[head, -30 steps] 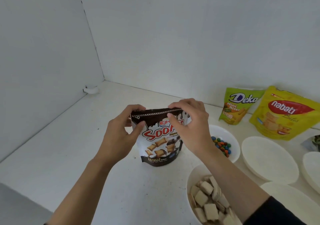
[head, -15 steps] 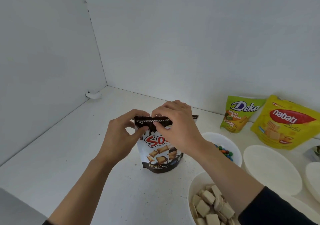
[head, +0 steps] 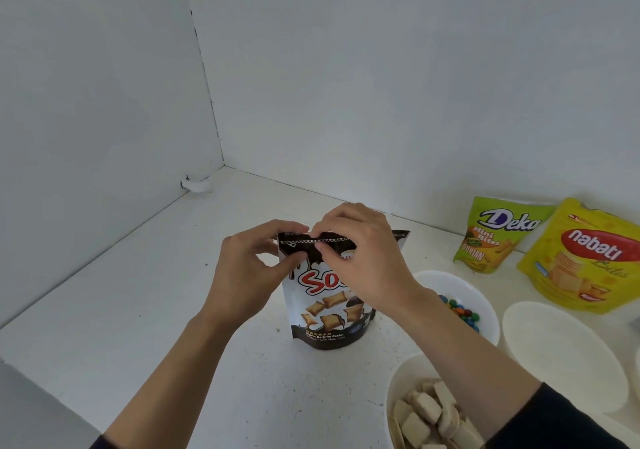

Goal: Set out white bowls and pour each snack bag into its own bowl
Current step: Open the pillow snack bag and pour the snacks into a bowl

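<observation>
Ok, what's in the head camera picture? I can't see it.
A left hand and right hand pinch the top of an upright snack bag on a counter. Beside it sit a candy bowl, a biscuit bowl, an empty bowl, a green bag and a yellow bag.

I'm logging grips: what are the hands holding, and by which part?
Both pinch the snack bag by its dark top strip: the left hand near its left corner, the right hand beside it.

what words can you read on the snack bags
"Deka", "Mini Bites", "DURIAN": green bag
"nabati", "Bites": yellow bag
"So", rest hidden by the right hand: brown and white bag
Small print at that bag's foot: too small to read
</observation>
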### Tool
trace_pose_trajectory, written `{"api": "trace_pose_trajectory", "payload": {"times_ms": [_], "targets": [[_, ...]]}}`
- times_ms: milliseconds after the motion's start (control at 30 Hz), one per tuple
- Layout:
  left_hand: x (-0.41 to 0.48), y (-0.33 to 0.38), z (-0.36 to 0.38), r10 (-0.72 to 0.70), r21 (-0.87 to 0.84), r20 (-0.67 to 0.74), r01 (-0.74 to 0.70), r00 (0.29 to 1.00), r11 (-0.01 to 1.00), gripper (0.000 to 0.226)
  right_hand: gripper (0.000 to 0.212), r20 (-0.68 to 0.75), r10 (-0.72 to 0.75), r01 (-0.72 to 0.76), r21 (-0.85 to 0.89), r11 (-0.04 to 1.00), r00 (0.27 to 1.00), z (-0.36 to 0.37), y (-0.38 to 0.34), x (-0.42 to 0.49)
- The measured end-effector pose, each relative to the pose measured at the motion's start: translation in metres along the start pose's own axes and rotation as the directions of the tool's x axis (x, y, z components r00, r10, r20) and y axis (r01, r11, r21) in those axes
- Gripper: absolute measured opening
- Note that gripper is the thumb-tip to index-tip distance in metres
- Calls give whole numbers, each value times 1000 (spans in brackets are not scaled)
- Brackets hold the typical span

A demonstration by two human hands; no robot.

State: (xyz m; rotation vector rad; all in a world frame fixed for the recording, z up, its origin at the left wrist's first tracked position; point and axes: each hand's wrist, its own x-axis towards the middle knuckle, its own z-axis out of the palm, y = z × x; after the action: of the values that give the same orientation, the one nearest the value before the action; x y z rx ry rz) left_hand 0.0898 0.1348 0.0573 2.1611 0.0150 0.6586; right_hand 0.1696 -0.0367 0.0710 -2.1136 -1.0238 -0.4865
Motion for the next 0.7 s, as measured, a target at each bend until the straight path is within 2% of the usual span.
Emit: {"api": "trace_pose_trajectory", "payload": {"times_ms": [100,267,400,533,600,700], "targets": [[-1,0,-1,7,13,3,-7,1000,1000,36,13,64,61,-63,21,998,996,-2,-3,4],[0,-5,-2,34,66,-2,-34,999,997,31,11,162,119,-96,-140,985,980,-13,-2,7],[1,-6,-5,48,103,33,-51,998,993,24,10,85,80,-58,-233,971,993,-25,13,-2],[6,0,-11,95,47,176,-105,980,993,18,7,-66,64,-78,-238,968,996,-30,27,-10],[11,8,-16,79,-25,306,-75,949,997,26,6,-71,52,-66,-214,975,996,-30,28,-11],[20,23,-14,76,-93,474,-36,877,995,28,5,-10,89,-89,-21,996,996,-30,26,-13]]}}
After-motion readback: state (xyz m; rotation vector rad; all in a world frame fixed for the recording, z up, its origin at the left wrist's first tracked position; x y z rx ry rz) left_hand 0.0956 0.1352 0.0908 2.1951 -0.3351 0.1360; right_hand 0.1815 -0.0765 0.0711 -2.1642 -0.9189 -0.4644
